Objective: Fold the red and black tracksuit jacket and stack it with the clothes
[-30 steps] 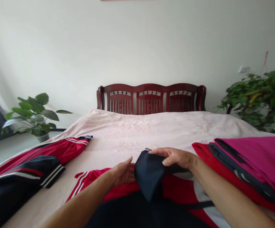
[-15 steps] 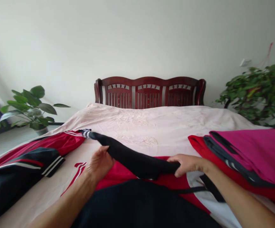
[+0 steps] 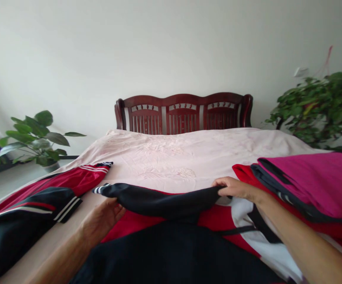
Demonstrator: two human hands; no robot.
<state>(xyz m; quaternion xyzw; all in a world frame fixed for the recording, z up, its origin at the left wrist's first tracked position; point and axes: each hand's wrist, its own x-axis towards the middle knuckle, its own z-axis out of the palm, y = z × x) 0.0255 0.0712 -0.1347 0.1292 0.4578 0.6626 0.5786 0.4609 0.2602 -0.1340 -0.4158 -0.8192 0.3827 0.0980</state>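
Note:
A red, dark navy and white sports jacket lies on the pale pink bedsheet right in front of me. Its dark sleeve, with a striped cuff at the left end, is stretched flat across the jacket. My left hand grips the sleeve near the cuff from below. My right hand pinches the sleeve's other end near the shoulder.
A second red and navy striped garment lies at the left. A stack of folded magenta, dark and red clothes sits at the right. Behind the bed are a dark red wooden headboard and potted plants on both sides.
The sleeve was bunched between my hands. My left hand has drawn the cuff out leftward and down, and my right hand moved right, so the sleeve lies straight across the jacket.

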